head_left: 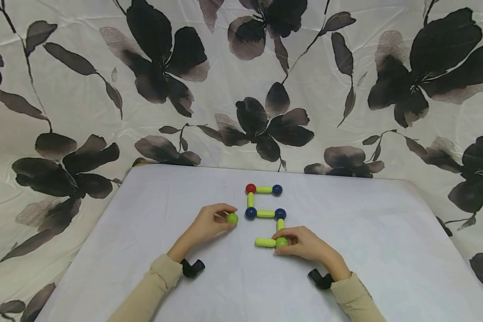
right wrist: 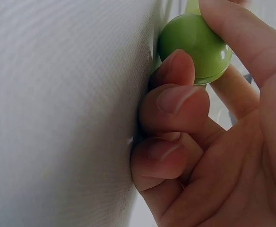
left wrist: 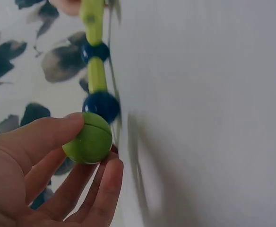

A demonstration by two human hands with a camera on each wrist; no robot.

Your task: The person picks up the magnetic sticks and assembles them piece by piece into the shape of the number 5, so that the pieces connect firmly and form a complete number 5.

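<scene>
On the table lies a figure of balls and yellow-green rods, bent like a 5. Its upper left corner is a red ball (head_left: 251, 188); blue balls (head_left: 251, 213) sit at the middle joints and at the upper right end. Between thumb and fingers, my left hand (head_left: 209, 222) pinches a loose green ball (left wrist: 88, 139), a little left of the figure. My right hand (head_left: 306, 243) grips another green ball (right wrist: 194, 47) at the figure's lower right corner. From that ball a yellow-green rod (head_left: 265, 242) points left, its far end bare.
White cloth covers the table (head_left: 165, 192). Behind it hangs a floral curtain (head_left: 338, 80). Each wrist carries a black camera mount (head_left: 193, 269) close above the cloth.
</scene>
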